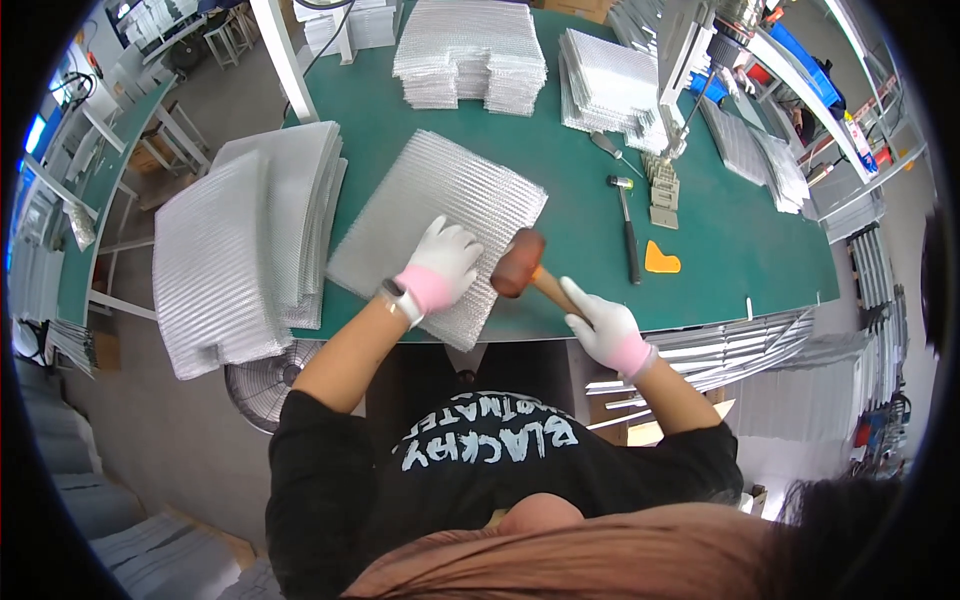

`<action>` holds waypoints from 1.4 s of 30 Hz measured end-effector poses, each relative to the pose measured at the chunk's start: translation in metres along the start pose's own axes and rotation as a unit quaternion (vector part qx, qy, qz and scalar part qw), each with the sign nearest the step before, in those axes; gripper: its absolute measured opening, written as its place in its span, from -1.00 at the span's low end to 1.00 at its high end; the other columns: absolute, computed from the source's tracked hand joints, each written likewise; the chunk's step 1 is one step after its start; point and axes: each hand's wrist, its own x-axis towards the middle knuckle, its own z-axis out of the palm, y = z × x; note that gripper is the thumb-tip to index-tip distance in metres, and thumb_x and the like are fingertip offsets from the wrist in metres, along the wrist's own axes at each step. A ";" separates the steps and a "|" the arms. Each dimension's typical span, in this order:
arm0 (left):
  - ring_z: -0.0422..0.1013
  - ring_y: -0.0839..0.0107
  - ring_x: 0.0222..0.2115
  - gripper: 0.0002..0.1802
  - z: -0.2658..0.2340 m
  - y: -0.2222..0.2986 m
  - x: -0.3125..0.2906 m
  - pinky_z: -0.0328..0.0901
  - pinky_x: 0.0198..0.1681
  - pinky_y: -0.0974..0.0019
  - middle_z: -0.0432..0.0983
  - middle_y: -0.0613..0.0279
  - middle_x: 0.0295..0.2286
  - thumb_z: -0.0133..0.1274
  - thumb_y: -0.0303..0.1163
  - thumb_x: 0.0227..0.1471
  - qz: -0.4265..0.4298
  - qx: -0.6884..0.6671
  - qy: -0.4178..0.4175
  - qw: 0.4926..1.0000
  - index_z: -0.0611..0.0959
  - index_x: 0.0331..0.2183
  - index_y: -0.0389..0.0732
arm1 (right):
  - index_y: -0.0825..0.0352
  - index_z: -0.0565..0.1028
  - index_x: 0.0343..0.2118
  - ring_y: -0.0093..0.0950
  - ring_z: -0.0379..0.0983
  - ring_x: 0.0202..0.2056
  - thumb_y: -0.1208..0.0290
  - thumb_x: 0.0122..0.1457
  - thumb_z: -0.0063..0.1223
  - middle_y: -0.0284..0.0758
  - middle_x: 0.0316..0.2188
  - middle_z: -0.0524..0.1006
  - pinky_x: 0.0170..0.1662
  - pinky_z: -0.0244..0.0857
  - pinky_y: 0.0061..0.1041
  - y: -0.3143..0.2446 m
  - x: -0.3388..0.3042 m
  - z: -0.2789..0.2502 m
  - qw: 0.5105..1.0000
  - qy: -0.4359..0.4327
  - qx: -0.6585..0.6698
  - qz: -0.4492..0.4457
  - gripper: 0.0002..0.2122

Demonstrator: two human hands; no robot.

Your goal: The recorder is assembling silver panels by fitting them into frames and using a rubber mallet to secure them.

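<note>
A silvery ribbed sheet [400,195] lies turned at an angle on the green table in front of me. My left hand [445,262], in a white and pink glove, rests on that sheet with its fingers stretched out. In my right hand [607,328], gloved alike, is the wooden handle of a mallet with a reddish-brown head [519,264]. The mallet head is over the sheet's right edge; whether it touches the sheet I cannot tell.
Stacks of ribbed sheets stand at the left [215,265], at the back [470,50] and back right [605,80]. Right of me lie a small hammer [630,235], a screwdriver [607,146], an orange flat piece [661,258] and a metal fixture [663,190]. A fan [262,385] stands below the table.
</note>
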 end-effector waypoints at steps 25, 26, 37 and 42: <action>0.16 0.09 0.22 -0.48 0.045 0.028 0.002 -0.03 0.33 -0.04 0.32 0.07 0.16 0.00 -0.24 0.14 -0.085 0.018 0.091 0.992 0.48 0.10 -0.23 | 0.03 0.28 0.27 -0.14 0.47 -0.51 0.25 0.22 0.08 -0.16 -0.49 0.46 -0.41 0.36 -0.17 0.047 0.011 0.017 0.976 0.173 0.089 -0.097 -0.47; 0.16 0.09 0.22 -0.48 0.045 0.027 0.002 -0.03 0.33 -0.04 0.32 0.07 0.16 0.00 -0.24 0.14 -0.089 0.014 0.090 0.992 0.48 0.10 -0.24 | 0.03 0.28 0.27 -0.14 0.47 -0.51 0.25 0.22 0.08 -0.16 -0.49 0.46 -0.41 0.36 -0.17 0.049 0.010 0.016 0.976 0.173 0.090 -0.097 -0.47; 0.16 0.08 0.22 -0.48 0.046 0.024 0.004 -0.02 0.32 -0.03 0.32 0.06 0.15 -0.01 -0.26 0.13 -0.094 0.012 0.087 0.992 0.48 0.10 -0.24 | 0.03 0.30 0.27 -0.13 0.48 -0.45 0.31 0.21 0.08 -0.19 -0.45 0.49 -0.34 0.37 -0.19 0.046 0.032 -0.002 0.959 -0.185 -0.196 -0.083 -0.47; 0.17 -0.01 0.20 -0.48 0.048 0.024 0.001 0.00 0.29 -0.09 0.32 0.00 0.13 0.01 -0.31 0.10 -0.071 0.002 0.106 0.992 0.47 0.09 -0.29 | 0.06 0.28 0.28 -0.11 0.50 -0.41 0.29 0.23 0.06 -0.17 -0.43 0.52 -0.31 0.39 -0.19 0.056 0.031 -0.005 0.993 -0.048 -0.033 -0.098 -0.47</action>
